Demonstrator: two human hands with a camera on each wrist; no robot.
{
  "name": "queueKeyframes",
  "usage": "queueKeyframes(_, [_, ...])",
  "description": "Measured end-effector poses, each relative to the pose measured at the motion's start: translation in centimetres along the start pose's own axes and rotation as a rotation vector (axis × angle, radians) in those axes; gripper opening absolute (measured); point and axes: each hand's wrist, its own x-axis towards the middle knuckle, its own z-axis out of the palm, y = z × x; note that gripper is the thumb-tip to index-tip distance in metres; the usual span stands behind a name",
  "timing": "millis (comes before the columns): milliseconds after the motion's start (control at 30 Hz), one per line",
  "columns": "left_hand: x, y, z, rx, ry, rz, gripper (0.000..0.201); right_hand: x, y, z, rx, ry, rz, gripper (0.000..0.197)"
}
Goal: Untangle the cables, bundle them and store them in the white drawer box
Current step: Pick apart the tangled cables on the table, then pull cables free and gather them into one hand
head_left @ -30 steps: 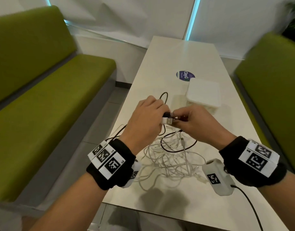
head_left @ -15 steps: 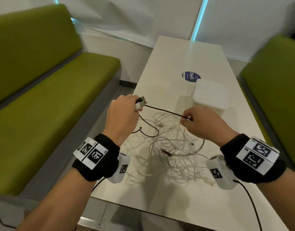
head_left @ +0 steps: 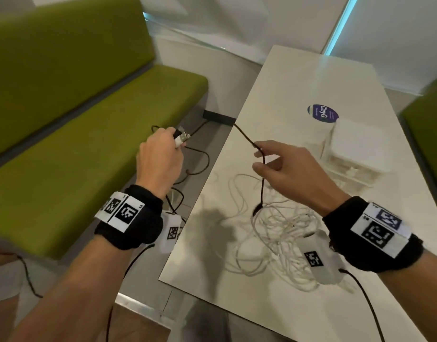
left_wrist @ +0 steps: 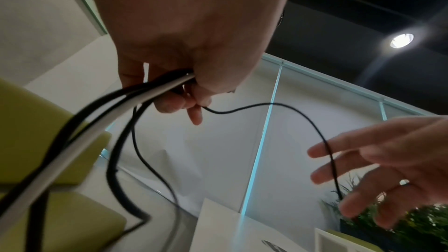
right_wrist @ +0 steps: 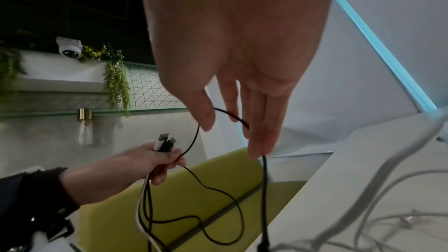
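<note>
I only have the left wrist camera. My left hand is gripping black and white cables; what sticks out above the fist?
Observer: The left hand grips black and white connector plugs, whose tips poke out above the fist.
Operator: Where does the thin black cable go below my right hand?
Observer: The thin black cable crosses the open right hand, then drops into a tangled pile of white cables on the white table.
Operator: And the box?
Observer: The white drawer box sits on the table beyond the right hand, beside a round blue sticker.

Probably a café or office lounge: green benches [head_left: 94, 134], long white table [head_left: 299, 99].
</note>
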Motion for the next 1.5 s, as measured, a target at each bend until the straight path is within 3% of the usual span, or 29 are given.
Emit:
queueKeyframes(67, [0.1,-1.1,-0.3,0.050,0.016,-0.011,0.012,0.2,0.3,1.4,-0.038,-0.170,0.007,0.060])
queueKeyframes(167, [0.4,-2.9,-0.8,0.102,0.044,-0.060,0.019,0.0,0.8,3.0,-0.015,-0.227,-0.029,0.069])
queueKeyframes(433, [1.2,-6.6,-1.6,0.146,0.018,-0.150,0.020,0.4,1.9,4.6,-0.153,-0.239,-0.096,0.044])
queueKeyframes(633, [1.0,-7.3,-0.2,-0.174,-0.070,-0.152,0.015,0.0,2.3,4.8,-0.170,-0.269,-0.072,0.032])
queueKeyframes(733, [0.6,-6.3,0.3,-0.416,-0.114,-0.182,0.028,-0.4,2.6,4.3,-0.167,-0.267,-0.050,0.030])
queueKeyframes(833, [0.5,-4.3,0.5,-0.580,-0.158,-0.181,0.027,-0.7,2.8,3.1,-0.172,-0.231,-0.035,0.026])
queueKeyframes(967, [-0.6,-1.7,1.0,-0.601,-0.226,-0.076,0.032,-1.8,2.8,1.0,-0.176,-0.172,-0.033,0.017])
queueKeyframes(1133, [-3.4,2.2,2.1,-0.658,-0.381,0.003,0.036,-4.8,3.6,-0.6,-0.204,-0.229,-0.030,0.013])
queueKeyframes(1300, [-5.4,4.8,2.7,-0.683,-0.474,0.031,0.039,-8.4,4.7,-1.0,-0.145,-0.012,-0.214,0.005])
queueKeyframes(1400, [-5.9,5.8,2.9,-0.676,-0.499,0.033,0.042,-9.6,5.3,0.0,-0.295,-0.190,-0.166,0.012])
queueKeyframes(1500, [-6.8,7.2,3.3,-0.696,-0.547,0.024,0.045,-10.0,6.2,2.7,-0.548,-0.393,0.109,0.028])
